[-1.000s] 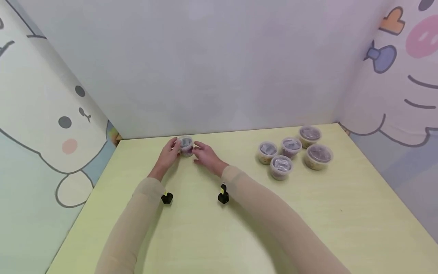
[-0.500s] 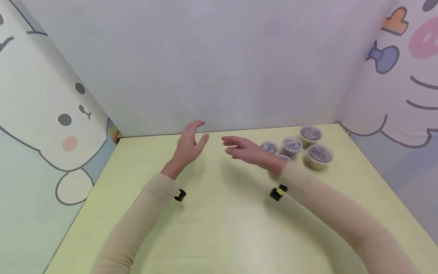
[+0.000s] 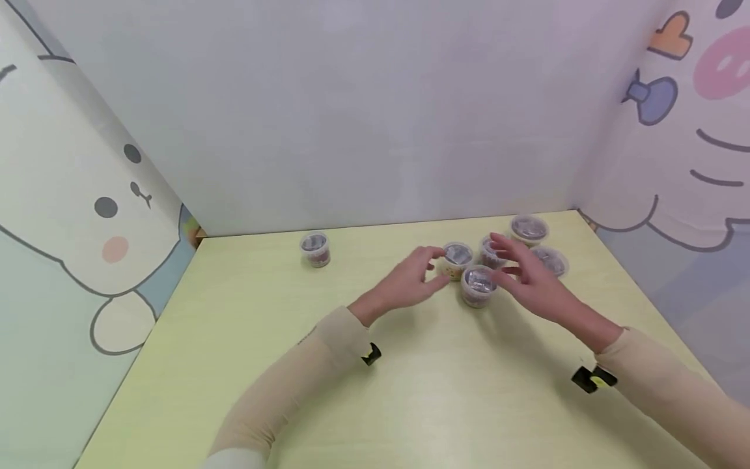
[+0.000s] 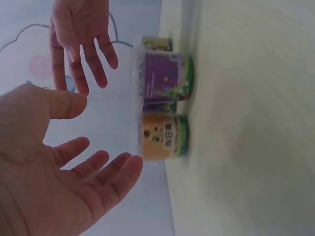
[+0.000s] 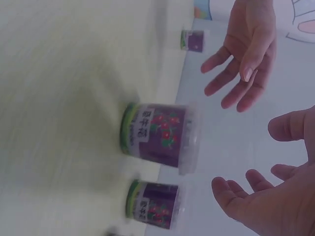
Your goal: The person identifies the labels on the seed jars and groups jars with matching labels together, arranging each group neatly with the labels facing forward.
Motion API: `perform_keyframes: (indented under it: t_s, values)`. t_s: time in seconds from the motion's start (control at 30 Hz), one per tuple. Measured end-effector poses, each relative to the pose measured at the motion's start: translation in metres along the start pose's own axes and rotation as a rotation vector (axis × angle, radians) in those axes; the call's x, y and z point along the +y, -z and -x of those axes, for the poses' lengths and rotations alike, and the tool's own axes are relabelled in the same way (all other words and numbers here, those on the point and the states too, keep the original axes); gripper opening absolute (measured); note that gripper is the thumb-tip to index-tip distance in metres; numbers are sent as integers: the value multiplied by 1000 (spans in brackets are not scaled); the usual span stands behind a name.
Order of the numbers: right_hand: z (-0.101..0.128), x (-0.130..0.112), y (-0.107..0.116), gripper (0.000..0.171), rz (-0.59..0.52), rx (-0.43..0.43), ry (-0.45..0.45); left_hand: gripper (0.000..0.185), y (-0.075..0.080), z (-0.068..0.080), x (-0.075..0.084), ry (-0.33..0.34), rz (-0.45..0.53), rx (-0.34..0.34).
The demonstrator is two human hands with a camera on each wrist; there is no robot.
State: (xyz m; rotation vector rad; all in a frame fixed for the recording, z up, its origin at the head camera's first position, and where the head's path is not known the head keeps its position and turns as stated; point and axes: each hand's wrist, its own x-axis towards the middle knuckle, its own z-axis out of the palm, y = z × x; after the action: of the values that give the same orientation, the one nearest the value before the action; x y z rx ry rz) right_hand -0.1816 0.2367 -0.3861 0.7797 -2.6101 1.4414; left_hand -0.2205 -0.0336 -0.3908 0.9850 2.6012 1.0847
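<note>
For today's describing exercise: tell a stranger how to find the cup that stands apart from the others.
Start at the yellow-green table and look to its far left corner, beneath the bunny wall. A single lidded cup stands there. Unlike the cluster of cups on the right between the hands, it has no neighbours.

My head camera looks forward and down across the table from some way off. Each wrist camera sits close and tipped sideways, low over the tabletop. All three share the cluster of cups and both my hands.
</note>
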Motion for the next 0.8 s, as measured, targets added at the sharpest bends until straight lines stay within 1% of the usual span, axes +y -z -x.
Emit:
perform_keyframes:
  t_s: [0.07,0.13,0.23,0.3,0.4,0.53,0.63,0.8]
  values:
    - [6,4,9,69,-16,-16,-78,56,-14,-6,2,-21,11,-44]
    - [10,8,17,72,-38,-50,-173,55,-25,-10,4,-35,13,-72]
    - [16,12,25,76,-76,-115,-308,55,-36,-15,7,-37,11,-91]
    - [20,14,26,78,-103,-153,-359,58,-42,-16,8,-19,2,-94]
    - [26,18,25,78,-140,-188,-378,62,-49,-19,9,-2,0,-87]
    - [30,24,22,77,-201,-210,-366,65,-54,-20,10,15,19,-71]
    - [29,29,19,76,-241,-232,-373,65,-57,-20,10,15,31,-70]
    - [25,35,16,78,-264,-260,-404,65,-58,-21,9,5,57,-70]
